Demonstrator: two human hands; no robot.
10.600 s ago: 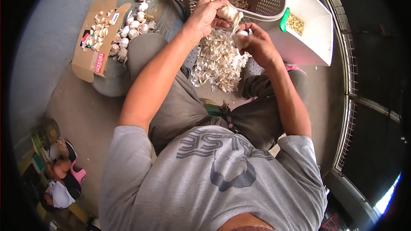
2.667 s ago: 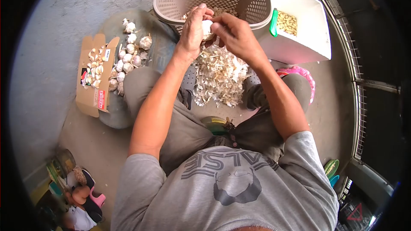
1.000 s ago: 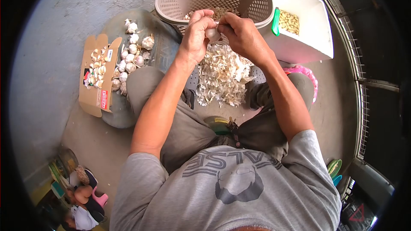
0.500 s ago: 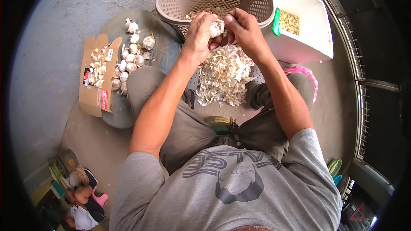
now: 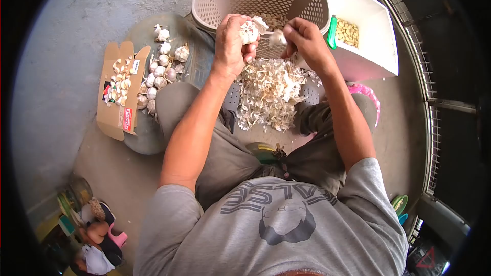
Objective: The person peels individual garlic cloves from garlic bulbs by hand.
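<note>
My left hand is closed around a garlic bulb, with a loose flap of papery skin standing off its side. A short distance to the right, my right hand pinches a white piece of garlic skin, slightly blurred. Both hands are at the near rim of the grey-brown perforated basket. Below them lies a heap of garlic skins on the floor between my feet.
Whole garlic bulbs lie on a grey-blue surface at left. Beside them, a cardboard box holds loose cloves. At right stands a white box with peeled cloves and a green handle at its edge.
My hands have moved apart. The right hand has drawn away to the right with a piece of skin, while the left keeps the bulb.
</note>
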